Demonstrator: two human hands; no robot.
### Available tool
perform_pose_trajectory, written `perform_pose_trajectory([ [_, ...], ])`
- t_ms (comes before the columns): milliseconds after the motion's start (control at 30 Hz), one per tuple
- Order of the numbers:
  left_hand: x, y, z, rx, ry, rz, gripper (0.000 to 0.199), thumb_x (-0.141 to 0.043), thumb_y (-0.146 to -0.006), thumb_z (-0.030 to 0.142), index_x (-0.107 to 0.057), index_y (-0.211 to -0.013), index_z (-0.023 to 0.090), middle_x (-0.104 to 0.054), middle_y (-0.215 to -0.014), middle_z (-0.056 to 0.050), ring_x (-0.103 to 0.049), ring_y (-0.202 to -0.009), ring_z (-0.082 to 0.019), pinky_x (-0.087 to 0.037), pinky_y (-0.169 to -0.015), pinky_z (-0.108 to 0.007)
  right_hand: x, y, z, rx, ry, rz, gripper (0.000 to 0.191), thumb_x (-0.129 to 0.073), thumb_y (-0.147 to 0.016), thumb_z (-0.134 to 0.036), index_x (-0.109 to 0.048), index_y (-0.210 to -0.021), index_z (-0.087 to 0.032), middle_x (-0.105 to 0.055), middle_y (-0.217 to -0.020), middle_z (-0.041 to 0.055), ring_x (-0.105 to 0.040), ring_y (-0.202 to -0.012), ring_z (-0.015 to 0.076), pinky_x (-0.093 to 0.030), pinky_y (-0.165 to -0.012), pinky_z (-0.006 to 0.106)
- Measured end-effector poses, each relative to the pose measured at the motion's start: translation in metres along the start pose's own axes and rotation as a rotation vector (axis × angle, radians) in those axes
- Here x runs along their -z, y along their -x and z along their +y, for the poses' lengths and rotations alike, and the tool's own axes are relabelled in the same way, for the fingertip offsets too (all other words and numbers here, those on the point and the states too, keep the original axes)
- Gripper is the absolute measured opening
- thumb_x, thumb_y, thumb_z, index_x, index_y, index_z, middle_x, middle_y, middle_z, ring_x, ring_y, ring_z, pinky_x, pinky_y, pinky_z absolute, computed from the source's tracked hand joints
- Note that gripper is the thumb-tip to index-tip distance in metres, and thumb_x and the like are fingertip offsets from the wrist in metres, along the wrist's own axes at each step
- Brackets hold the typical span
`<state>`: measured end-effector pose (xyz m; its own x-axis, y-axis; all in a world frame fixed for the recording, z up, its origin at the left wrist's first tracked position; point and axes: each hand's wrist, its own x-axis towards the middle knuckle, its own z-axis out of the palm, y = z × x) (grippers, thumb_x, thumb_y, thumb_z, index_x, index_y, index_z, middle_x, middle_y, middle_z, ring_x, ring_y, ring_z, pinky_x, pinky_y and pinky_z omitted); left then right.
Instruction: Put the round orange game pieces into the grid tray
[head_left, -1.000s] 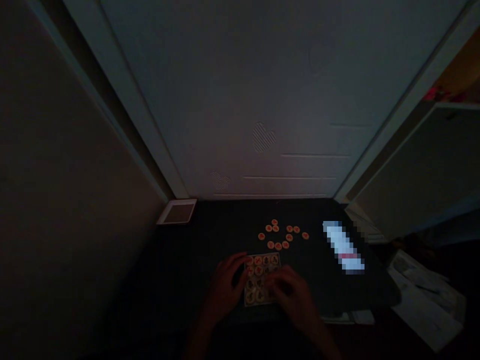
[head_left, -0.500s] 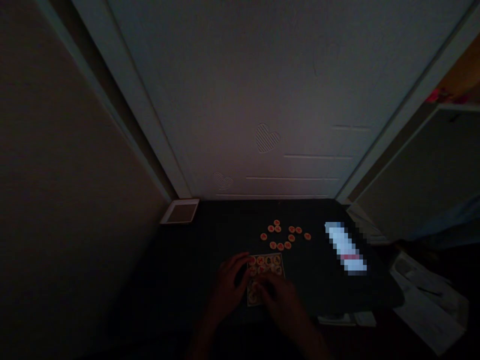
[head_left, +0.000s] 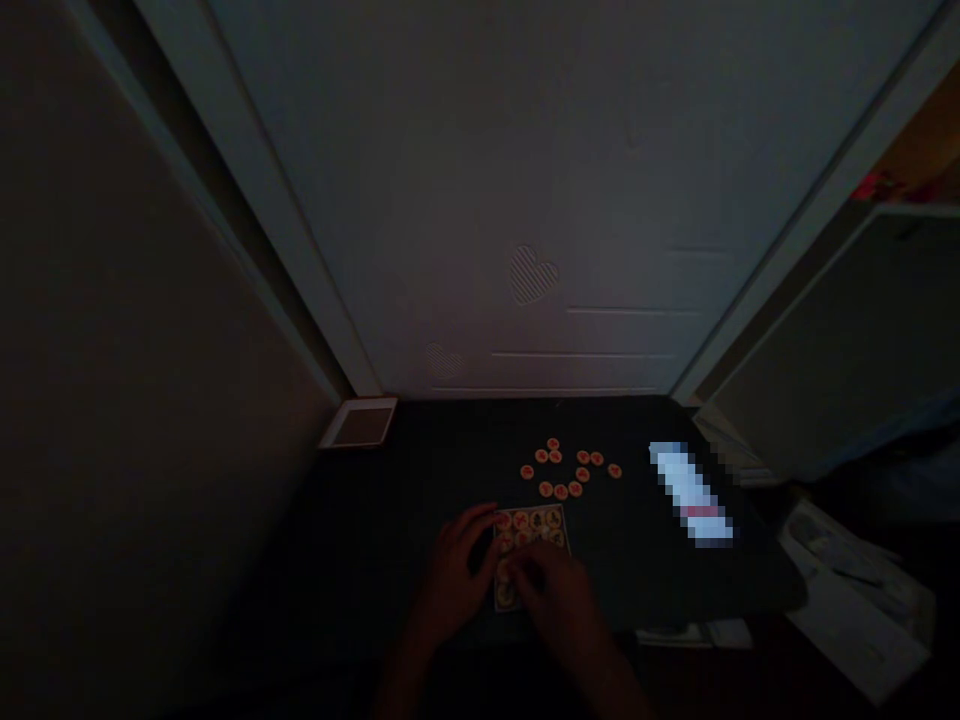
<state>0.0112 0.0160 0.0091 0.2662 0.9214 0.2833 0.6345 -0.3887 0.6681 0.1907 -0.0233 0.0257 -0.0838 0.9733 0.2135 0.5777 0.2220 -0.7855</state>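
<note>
A shallow square box (head_left: 566,535) lies near the front of the dark table, filled with rows of round xiangqi pieces (head_left: 537,520) with red or dark characters. At its left side, my left hand (head_left: 454,565) is curled against the box, fingertips at the upper left corner and thumb on the left edge. My right hand (head_left: 555,585) reaches over the box's lower right part, thumb and fingers pinched at a xiangqi piece (head_left: 505,570) in the left column. That hand hides several places in the box. Beyond the box, several loose red-marked pieces (head_left: 561,491) lie face up.
A shallow light-rimmed tray or lid (head_left: 365,425) sits at the table's back left corner. A bright blurred-out object (head_left: 690,495) lies on the right. Behind the table (head_left: 420,470) stands a pale panel (head_left: 465,200) with heart patterns. A white box (head_left: 862,610) is low at the right.
Both hands stay almost in place, the right one still bent over the box. The loose pieces have not moved. The picture is slightly darker.
</note>
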Motion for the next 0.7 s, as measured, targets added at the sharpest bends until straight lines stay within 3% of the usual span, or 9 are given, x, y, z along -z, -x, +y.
perform_pose_trajectory([
  [267, 0.01, 0.003, 0.009, -0.03, -0.017, -0.047, 0.041, -0.062, -0.093, 0.029, -0.058, -0.133, 0.033, -0.057, -0.144, -0.004, -0.057, -0.128, -0.027, -0.048, -0.106, -0.048, 0.014, 0.011, 0.003, 0.014, -0.006, 0.049, 0.016, -0.057, -0.095, -0.024, -0.073, -0.099, -0.025, -0.077, -0.094, 0.0047, -0.073, -0.087, 0.0223, -0.055, -0.08, 0.032],
  [500, 0.009, 0.003, 0.008, -0.042, -0.059, -0.057, 0.046, -0.064, -0.09, 0.027, -0.057, -0.135, 0.033, -0.056, -0.145, -0.004, -0.055, -0.129, -0.029, -0.046, -0.107, -0.05, 0.047, 0.009, 0.031, -0.081, 0.055, 0.228, 0.026, -0.057, -0.096, -0.042, -0.076, -0.097, -0.024, -0.077, -0.092, 0.0077, -0.073, -0.084, 0.0248, -0.056, -0.078, 0.035],
  [700, 0.007, 0.001, 0.005, -0.031, -0.065, -0.049, 0.04, -0.062, -0.092, 0.028, -0.06, -0.131, 0.033, -0.059, -0.142, -0.004, -0.058, -0.126, -0.028, -0.047, -0.106, -0.05, 0.054, 0.007, 0.054, -0.148, 0.065, 0.245, 0.035, -0.054, -0.096, -0.05, -0.076, -0.098, -0.023, -0.078, -0.092, 0.0087, -0.073, -0.083, 0.0253, -0.056, -0.075, 0.035],
])
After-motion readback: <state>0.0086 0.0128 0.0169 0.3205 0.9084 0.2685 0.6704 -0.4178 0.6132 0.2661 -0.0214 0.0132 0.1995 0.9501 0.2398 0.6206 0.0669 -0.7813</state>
